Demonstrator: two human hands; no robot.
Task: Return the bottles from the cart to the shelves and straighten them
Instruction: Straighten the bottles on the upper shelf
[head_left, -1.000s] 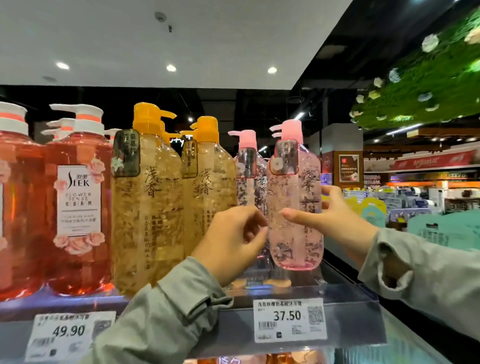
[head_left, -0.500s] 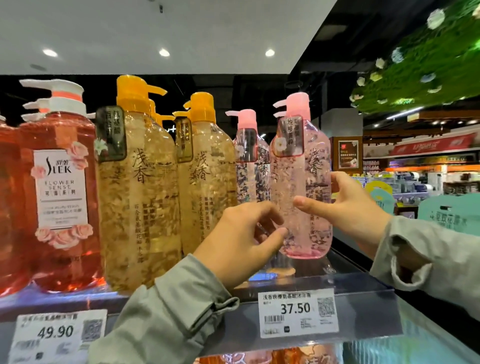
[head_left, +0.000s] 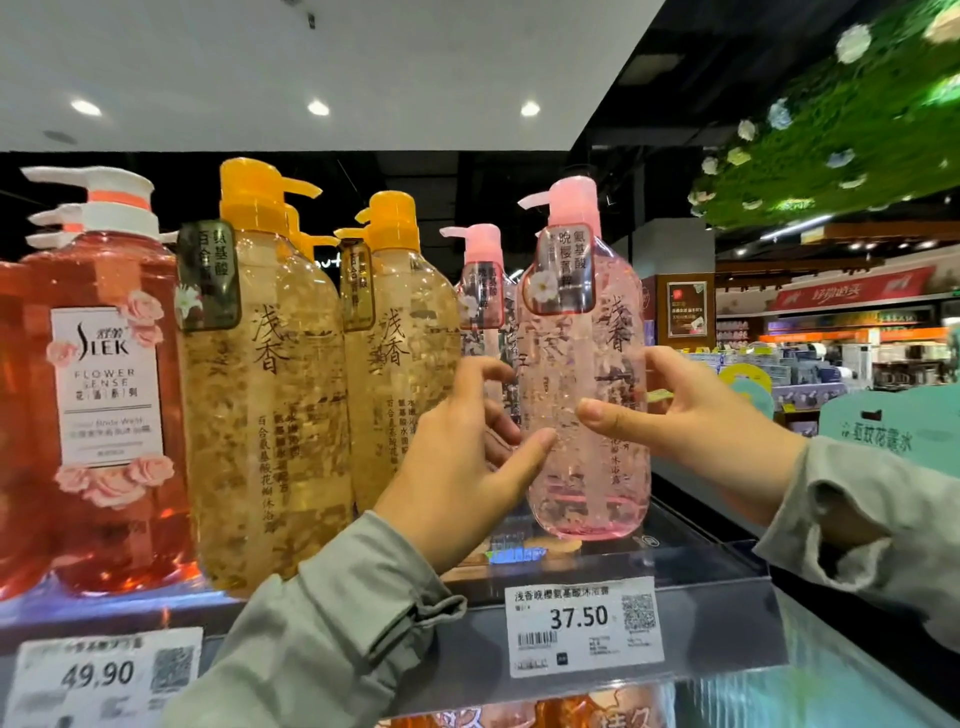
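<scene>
A pink pump bottle (head_left: 587, 338) stands upright at the right end of the shelf (head_left: 701, 571), with its label facing me. My left hand (head_left: 457, 467) holds its left side, thumb on the front and fingers curled behind. My right hand (head_left: 691, 415) grips the right side in the same way, its thumb pressing the front. A second pink bottle (head_left: 483, 291) stands just behind and to the left, partly hidden by my left hand. The cart is out of view.
Two rows of yellow pump bottles (head_left: 270, 389) fill the middle of the shelf, and red bottles (head_left: 104, 389) stand at the left. Price tags reading 37.50 (head_left: 582, 623) and 49.90 (head_left: 104, 675) hang on the shelf's front edge. The open store aisle lies to the right.
The pink bottle has come forward toward the shelf's front edge and turned its label more toward me. Both hands have stayed on it.
</scene>
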